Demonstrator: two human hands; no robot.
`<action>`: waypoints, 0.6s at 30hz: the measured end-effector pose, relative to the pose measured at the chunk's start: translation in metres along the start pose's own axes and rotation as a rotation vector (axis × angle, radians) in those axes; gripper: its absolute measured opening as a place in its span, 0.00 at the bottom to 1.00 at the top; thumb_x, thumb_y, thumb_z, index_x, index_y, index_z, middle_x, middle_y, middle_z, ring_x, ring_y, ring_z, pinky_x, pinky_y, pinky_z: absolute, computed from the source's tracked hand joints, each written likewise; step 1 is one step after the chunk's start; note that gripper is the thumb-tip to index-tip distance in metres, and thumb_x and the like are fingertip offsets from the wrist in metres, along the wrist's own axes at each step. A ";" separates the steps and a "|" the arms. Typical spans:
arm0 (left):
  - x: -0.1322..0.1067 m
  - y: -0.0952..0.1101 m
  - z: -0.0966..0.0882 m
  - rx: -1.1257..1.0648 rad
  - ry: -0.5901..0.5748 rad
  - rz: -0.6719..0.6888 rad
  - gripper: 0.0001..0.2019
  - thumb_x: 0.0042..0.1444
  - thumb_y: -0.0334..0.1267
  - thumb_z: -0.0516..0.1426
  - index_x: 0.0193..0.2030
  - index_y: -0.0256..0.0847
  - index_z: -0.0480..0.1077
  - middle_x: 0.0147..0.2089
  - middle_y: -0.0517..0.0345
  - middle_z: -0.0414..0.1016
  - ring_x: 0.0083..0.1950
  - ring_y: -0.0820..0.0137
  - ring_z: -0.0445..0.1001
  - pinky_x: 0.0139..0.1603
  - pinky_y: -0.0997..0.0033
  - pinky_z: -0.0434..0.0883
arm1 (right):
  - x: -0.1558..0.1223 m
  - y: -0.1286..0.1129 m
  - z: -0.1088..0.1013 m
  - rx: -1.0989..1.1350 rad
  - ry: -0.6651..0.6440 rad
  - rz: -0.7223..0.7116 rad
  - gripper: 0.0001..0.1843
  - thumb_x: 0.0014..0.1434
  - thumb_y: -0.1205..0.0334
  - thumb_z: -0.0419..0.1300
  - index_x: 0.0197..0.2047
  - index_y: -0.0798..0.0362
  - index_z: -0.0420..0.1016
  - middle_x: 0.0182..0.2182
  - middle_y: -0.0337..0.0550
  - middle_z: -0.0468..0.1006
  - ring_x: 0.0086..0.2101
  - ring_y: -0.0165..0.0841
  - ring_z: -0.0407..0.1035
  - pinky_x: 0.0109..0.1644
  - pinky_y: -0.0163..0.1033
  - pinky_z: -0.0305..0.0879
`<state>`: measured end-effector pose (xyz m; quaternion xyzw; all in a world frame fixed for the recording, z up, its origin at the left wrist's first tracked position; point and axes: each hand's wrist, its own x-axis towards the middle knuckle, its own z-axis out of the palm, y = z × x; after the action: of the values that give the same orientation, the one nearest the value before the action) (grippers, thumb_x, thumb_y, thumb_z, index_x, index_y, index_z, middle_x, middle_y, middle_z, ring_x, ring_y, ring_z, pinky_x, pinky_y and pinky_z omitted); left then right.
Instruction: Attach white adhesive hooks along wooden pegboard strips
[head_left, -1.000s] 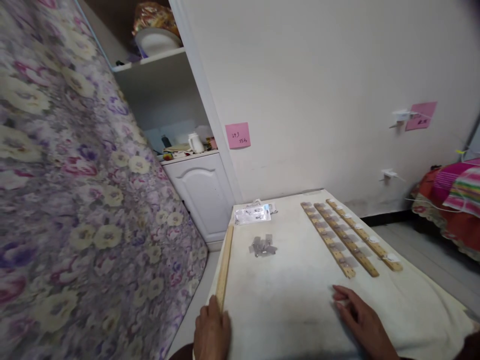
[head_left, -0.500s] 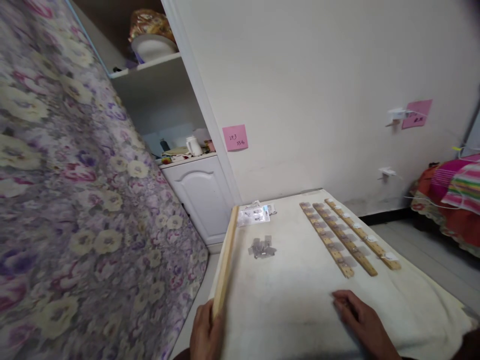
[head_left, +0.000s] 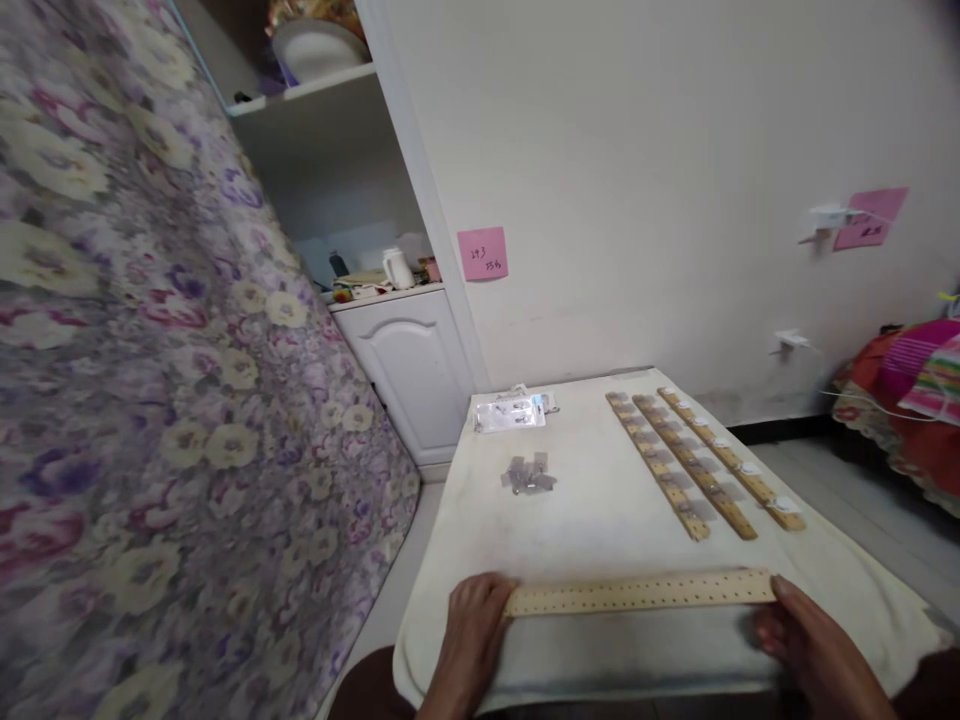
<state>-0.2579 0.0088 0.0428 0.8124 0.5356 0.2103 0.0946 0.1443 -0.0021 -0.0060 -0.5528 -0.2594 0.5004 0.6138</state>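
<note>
A long wooden strip with rows of small holes (head_left: 637, 592) lies crosswise near the front edge of a table covered in white cloth (head_left: 600, 520). My left hand (head_left: 472, 640) holds its left end with the fingers curled over it. At the strip's right end my right hand (head_left: 817, 650) grips it with bent fingers. Three more wooden strips (head_left: 697, 465) lie side by side at the far right of the table, with small white and grey pieces on them. A small heap of grey metal pieces (head_left: 529, 474) sits in the middle.
A clear plastic packet (head_left: 511, 412) lies at the table's far left corner. A flowered mattress (head_left: 150, 400) leans on the left. A white cupboard (head_left: 405, 360) with shelves stands behind. Pink notes (head_left: 483, 253) stick to the wall. Bright bedding (head_left: 915, 400) is at right.
The wooden strip lay along the table's left edge in my left hand. Now it lies crosswise at the front, and my right hand has taken its right end.
</note>
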 end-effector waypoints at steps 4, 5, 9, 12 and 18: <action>0.008 0.001 0.006 0.014 -0.053 0.051 0.16 0.60 0.38 0.51 0.54 0.50 0.67 0.50 0.52 0.71 0.52 0.61 0.67 0.55 0.54 0.64 | 0.013 0.022 -0.032 -0.246 0.028 0.083 0.30 0.46 0.40 0.61 0.46 0.52 0.69 0.16 0.36 0.72 0.20 0.33 0.68 0.23 0.35 0.66; 0.008 -0.001 0.009 0.007 -0.056 0.060 0.16 0.60 0.37 0.51 0.55 0.50 0.67 0.50 0.52 0.71 0.52 0.61 0.67 0.56 0.53 0.64 | 0.016 0.023 -0.036 -0.312 0.021 0.071 0.31 0.46 0.40 0.60 0.47 0.52 0.69 0.17 0.37 0.74 0.21 0.34 0.69 0.25 0.36 0.67; -0.002 -0.017 0.021 -0.042 0.066 -0.021 0.22 0.55 0.35 0.55 0.58 0.49 0.64 0.56 0.50 0.68 0.58 0.59 0.63 0.60 0.50 0.60 | 0.018 0.013 -0.042 -0.553 0.055 -0.022 0.31 0.44 0.40 0.60 0.46 0.53 0.71 0.29 0.46 0.79 0.29 0.40 0.75 0.35 0.42 0.72; -0.016 -0.034 0.024 -0.078 0.196 -0.196 0.28 0.50 0.34 0.58 0.60 0.46 0.62 0.59 0.50 0.65 0.61 0.57 0.61 0.61 0.51 0.61 | 0.016 0.001 -0.039 -0.760 0.099 -0.157 0.32 0.39 0.39 0.61 0.42 0.54 0.75 0.39 0.53 0.78 0.37 0.46 0.75 0.40 0.46 0.71; -0.036 -0.052 0.023 -0.129 0.296 -0.389 0.26 0.49 0.37 0.58 0.58 0.44 0.64 0.55 0.51 0.68 0.57 0.58 0.65 0.59 0.52 0.64 | 0.013 -0.005 -0.036 -0.799 0.102 -0.166 0.35 0.34 0.38 0.61 0.42 0.54 0.76 0.40 0.54 0.78 0.37 0.48 0.75 0.42 0.48 0.70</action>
<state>-0.3032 -0.0014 -0.0067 0.6467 0.6755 0.3383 0.1055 0.1817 -0.0049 -0.0129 -0.7489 -0.4462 0.2809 0.4014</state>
